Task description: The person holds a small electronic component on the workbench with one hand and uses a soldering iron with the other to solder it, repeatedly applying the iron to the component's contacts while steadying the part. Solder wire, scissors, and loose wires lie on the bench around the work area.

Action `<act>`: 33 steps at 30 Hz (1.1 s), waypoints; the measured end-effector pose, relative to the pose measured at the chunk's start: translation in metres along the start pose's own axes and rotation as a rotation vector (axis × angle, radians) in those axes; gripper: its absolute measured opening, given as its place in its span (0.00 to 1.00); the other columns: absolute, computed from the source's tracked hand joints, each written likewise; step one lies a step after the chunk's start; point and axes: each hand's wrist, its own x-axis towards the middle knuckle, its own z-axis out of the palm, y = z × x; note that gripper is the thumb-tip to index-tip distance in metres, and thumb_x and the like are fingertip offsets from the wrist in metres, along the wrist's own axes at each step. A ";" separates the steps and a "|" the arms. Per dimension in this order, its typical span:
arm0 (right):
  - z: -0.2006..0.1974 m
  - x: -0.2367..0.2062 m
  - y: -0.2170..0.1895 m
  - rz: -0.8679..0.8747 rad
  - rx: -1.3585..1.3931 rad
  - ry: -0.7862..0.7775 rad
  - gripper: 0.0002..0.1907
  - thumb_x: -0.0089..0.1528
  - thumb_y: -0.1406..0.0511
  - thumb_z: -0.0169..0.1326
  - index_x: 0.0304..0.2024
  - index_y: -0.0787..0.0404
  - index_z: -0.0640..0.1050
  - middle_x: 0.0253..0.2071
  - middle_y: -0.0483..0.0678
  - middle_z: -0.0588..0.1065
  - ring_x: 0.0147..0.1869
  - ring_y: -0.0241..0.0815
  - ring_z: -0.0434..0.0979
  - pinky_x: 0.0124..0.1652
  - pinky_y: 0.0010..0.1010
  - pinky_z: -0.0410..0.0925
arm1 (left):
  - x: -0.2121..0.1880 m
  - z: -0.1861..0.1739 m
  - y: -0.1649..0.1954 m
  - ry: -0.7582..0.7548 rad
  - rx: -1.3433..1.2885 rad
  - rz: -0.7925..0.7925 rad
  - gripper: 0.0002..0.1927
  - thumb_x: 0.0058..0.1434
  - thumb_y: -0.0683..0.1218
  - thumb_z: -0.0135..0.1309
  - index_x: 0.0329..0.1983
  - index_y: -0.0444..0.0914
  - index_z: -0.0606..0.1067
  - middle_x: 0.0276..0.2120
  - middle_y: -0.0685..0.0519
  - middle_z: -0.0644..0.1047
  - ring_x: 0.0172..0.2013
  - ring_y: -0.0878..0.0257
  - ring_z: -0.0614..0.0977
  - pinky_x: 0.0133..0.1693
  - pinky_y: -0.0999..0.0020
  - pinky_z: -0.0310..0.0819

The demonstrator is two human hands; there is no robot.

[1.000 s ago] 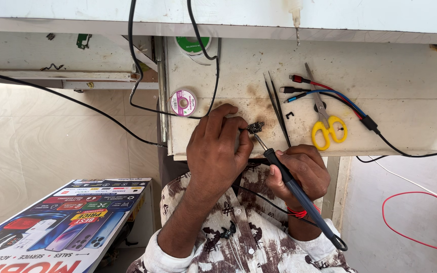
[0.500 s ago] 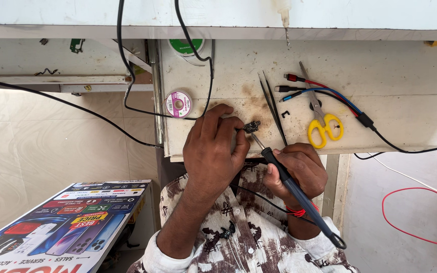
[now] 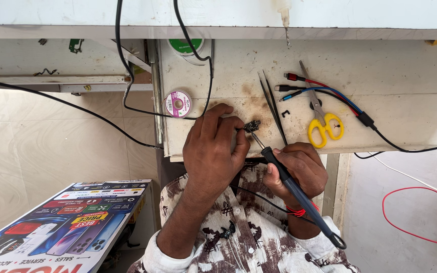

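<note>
Up close, the left hand pinches a small dark component between closed fingers at the bench edge, while the right hand is wrapped tight round a soldering iron — its tip touching that component. Tweezers lie just beside; yellow scissors sit further right.

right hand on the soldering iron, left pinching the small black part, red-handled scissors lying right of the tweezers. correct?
Not quite: the head view shows the scissors have yellow handles, not red. The rest holds: right hand holds the soldering iron, left hand pinches the small black part, scissors right of the tweezers.
</note>
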 end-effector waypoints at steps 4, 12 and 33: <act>-0.002 -0.001 -0.001 0.014 -0.004 -0.020 0.10 0.59 0.66 0.63 0.39 0.67 0.79 0.28 0.50 0.78 0.37 0.47 0.79 0.38 0.33 0.71 | 0.000 -0.001 0.000 0.002 0.002 0.001 0.09 0.55 0.41 0.64 0.38 0.39 0.78 0.50 0.53 0.76 0.44 0.59 0.82 0.42 0.64 0.80; 0.000 -0.002 -0.001 0.019 0.011 0.000 0.10 0.59 0.66 0.63 0.38 0.67 0.78 0.29 0.51 0.78 0.37 0.47 0.79 0.39 0.33 0.71 | 0.000 0.000 -0.001 -0.007 0.006 -0.003 0.08 0.55 0.41 0.64 0.37 0.39 0.78 0.50 0.53 0.77 0.43 0.60 0.81 0.41 0.64 0.80; 0.000 -0.001 0.001 -0.008 0.010 0.004 0.10 0.58 0.67 0.63 0.37 0.67 0.78 0.28 0.51 0.78 0.37 0.47 0.79 0.38 0.32 0.71 | -0.001 -0.001 0.000 -0.006 -0.003 -0.009 0.08 0.55 0.41 0.64 0.37 0.39 0.77 0.50 0.52 0.77 0.43 0.59 0.82 0.42 0.64 0.80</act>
